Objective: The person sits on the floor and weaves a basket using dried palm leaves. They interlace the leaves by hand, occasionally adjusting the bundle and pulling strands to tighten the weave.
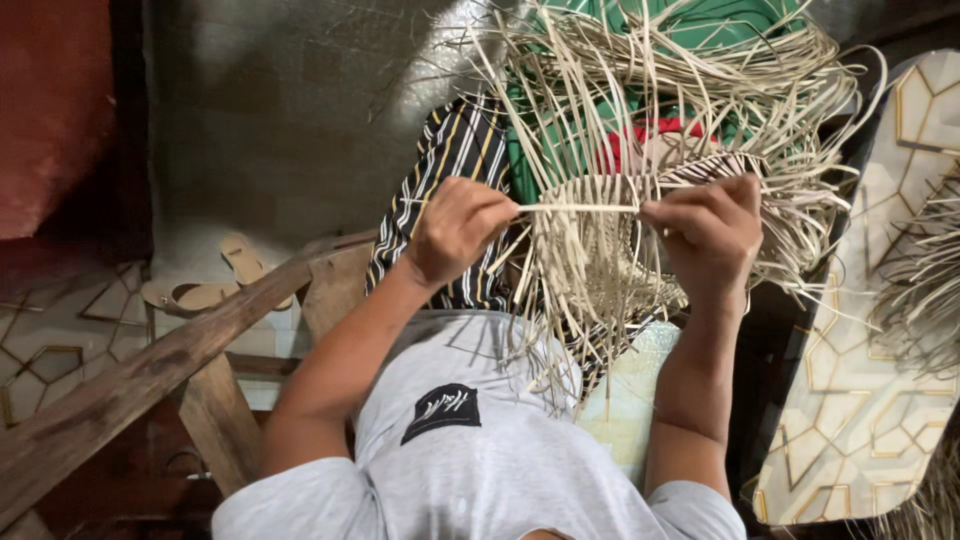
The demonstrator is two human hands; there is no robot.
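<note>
We hold one thin straw strip (pixel 578 208) tight between our left hand (pixel 455 228) and right hand (pixel 708 228) (fingers pinched shut on each end), over the half-woven mat (pixel 590 250) on our lap. Pulling too hard could snap it.

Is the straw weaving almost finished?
Not yet. A small woven patch looks done. The left hand and right hand pull one straw strip tight between them. Lots of loose strands remain unwoven.
</note>
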